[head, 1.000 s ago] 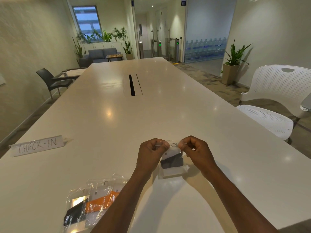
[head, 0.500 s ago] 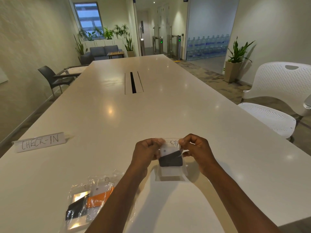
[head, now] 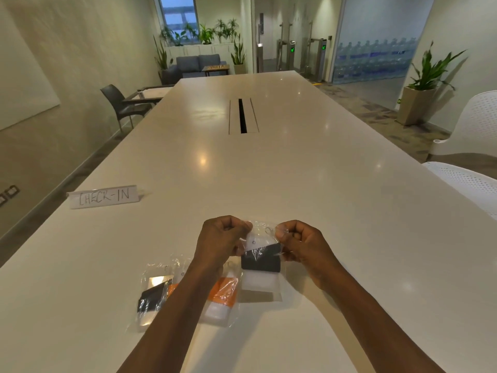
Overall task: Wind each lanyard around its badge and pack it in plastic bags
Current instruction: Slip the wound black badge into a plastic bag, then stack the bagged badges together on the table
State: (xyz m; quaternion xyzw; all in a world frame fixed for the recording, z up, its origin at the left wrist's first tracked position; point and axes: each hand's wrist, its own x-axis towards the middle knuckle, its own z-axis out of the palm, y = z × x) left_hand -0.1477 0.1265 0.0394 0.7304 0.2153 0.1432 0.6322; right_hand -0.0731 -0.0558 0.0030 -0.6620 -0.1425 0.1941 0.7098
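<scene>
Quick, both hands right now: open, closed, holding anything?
Left hand: closed, pinching the top left edge of the plastic bag.
Right hand: closed, pinching the bag's top right edge.

A long white conference table (head: 269, 170) fills the room. Beyond its far end a grey sofa (head: 199, 63) sits under a window (head: 177, 17) among potted plants. Left of the table stands a dark chair (head: 121, 106); right, a white perforated chair (head: 473, 146) and what look like turnstiles (head: 304, 57).
</scene>
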